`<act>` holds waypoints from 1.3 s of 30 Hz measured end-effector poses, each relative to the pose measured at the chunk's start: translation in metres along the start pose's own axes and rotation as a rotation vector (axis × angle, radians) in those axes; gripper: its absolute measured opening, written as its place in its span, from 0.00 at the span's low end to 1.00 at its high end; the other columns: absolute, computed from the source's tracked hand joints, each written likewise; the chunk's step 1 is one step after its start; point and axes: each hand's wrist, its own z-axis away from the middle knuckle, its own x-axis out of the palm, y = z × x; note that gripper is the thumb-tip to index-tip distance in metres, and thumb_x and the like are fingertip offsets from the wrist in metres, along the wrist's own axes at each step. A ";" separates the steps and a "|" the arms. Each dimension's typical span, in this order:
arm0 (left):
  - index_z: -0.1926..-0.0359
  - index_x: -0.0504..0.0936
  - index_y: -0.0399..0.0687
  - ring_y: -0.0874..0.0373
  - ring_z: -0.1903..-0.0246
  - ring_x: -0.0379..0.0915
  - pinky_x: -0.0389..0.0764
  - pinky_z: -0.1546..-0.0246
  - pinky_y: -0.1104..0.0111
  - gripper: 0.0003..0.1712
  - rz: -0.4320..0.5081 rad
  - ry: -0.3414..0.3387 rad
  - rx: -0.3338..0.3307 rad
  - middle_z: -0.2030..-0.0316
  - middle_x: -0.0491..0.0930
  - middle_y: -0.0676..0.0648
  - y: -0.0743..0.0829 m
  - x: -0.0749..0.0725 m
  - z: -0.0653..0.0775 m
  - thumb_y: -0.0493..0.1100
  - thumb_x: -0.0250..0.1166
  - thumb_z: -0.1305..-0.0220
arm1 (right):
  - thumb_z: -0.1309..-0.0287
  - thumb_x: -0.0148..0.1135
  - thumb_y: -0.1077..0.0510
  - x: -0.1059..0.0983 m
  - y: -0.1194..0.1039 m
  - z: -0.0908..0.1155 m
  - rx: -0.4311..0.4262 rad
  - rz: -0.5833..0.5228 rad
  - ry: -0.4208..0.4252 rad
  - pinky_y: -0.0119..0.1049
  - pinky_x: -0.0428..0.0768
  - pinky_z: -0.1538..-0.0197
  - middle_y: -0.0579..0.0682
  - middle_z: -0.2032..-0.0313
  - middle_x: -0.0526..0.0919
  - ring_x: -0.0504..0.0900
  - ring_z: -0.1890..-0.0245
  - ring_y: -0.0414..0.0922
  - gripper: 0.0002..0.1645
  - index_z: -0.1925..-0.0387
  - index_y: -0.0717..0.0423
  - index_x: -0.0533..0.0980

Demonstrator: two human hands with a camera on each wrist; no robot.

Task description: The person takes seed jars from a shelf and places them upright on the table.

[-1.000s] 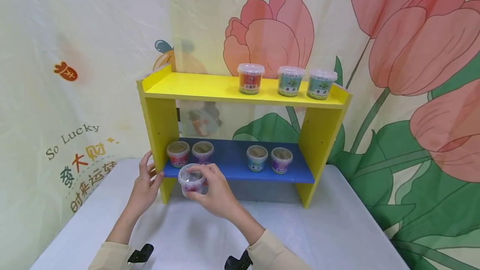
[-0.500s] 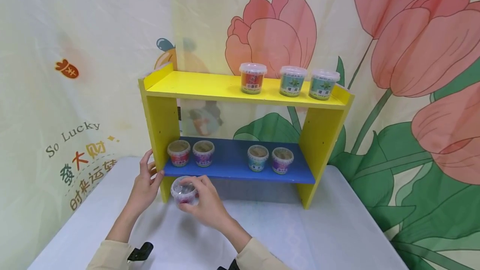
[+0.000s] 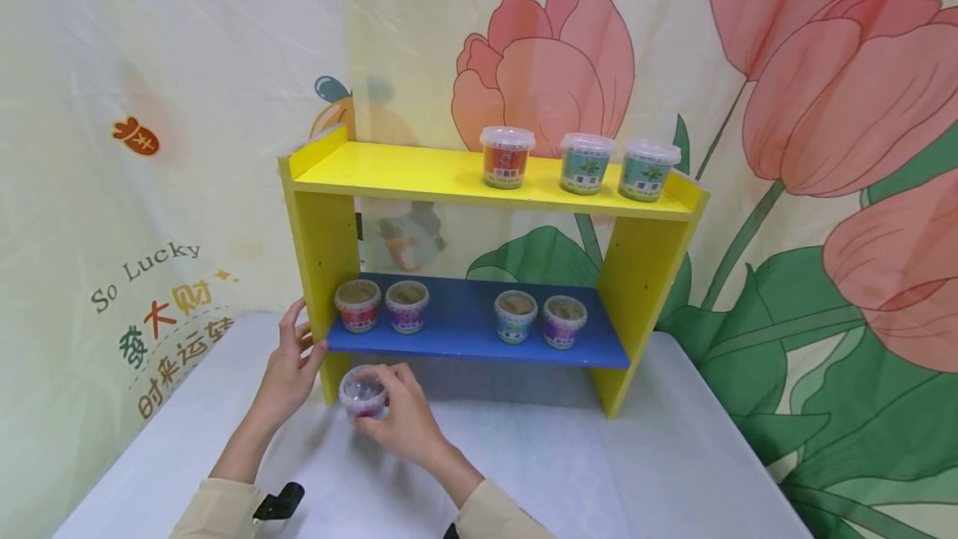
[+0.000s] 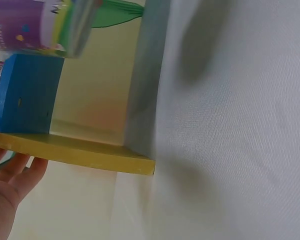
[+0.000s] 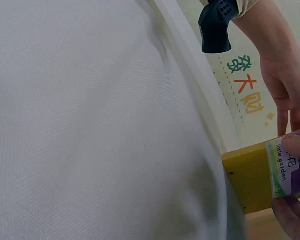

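The right hand [image 3: 400, 418] pinches a purple-labelled cup [image 3: 358, 396] between thumb and fingers, while the left hand [image 3: 292, 368] grips the front edge of the yellow shelf unit's [image 3: 323, 256] left side panel, thumb at the front and fingers along the outer face. The held cup is raised off the white-covered surface [image 3: 569, 472], in front of and lower than the blue shelf [image 3: 456, 314], near the panel's foot. A black device [image 3: 279, 501] sits at the left sleeve [image 3: 217, 510].

Farther back, four cups stand upright on the blue shelf: a red one [image 3: 358, 318] and a purple one [image 3: 407, 320] towards the left, a light blue one [image 3: 515, 329] and another purple one [image 3: 565, 333] towards the right. Above, on the yellow top board [image 3: 404, 165], stand a red-orange cup [image 3: 506, 169] and, further right, two teal cups [image 3: 585, 171]. Behind everything hangs a pale backdrop [image 3: 217, 48] with large pink tulips [image 3: 565, 73].
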 end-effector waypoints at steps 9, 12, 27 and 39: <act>0.15 0.35 0.64 0.18 0.39 0.73 0.77 0.46 0.31 0.50 0.009 0.006 0.037 0.30 0.66 0.20 -0.003 0.000 0.000 0.34 0.58 0.20 | 0.45 0.83 0.61 0.013 0.013 0.001 0.040 -0.004 -0.024 0.27 0.82 0.49 0.46 0.47 0.76 0.76 0.50 0.35 0.33 0.40 0.40 0.79; 0.15 0.35 0.65 0.19 0.39 0.74 0.77 0.46 0.31 0.50 0.003 0.008 0.032 0.29 0.66 0.20 -0.002 0.000 -0.001 0.34 0.58 0.19 | 0.45 0.83 0.60 0.017 0.017 0.001 0.057 -0.016 -0.036 0.28 0.81 0.48 0.46 0.47 0.76 0.75 0.50 0.35 0.33 0.40 0.39 0.78; 0.15 0.34 0.69 0.19 0.39 0.74 0.77 0.46 0.32 0.52 -0.020 -0.005 0.002 0.28 0.66 0.21 -0.002 -0.001 0.002 0.34 0.58 0.20 | 0.48 0.85 0.61 0.038 0.021 0.003 0.099 -0.003 -0.047 0.35 0.81 0.40 0.43 0.48 0.76 0.77 0.46 0.36 0.35 0.41 0.38 0.79; 0.15 0.34 0.68 0.19 0.40 0.76 0.79 0.47 0.33 0.52 -0.033 -0.012 0.005 0.30 0.67 0.20 -0.001 -0.004 0.002 0.35 0.59 0.20 | 0.48 0.84 0.61 0.045 0.021 0.003 0.097 0.026 -0.059 0.31 0.80 0.41 0.42 0.50 0.75 0.75 0.50 0.34 0.34 0.42 0.39 0.79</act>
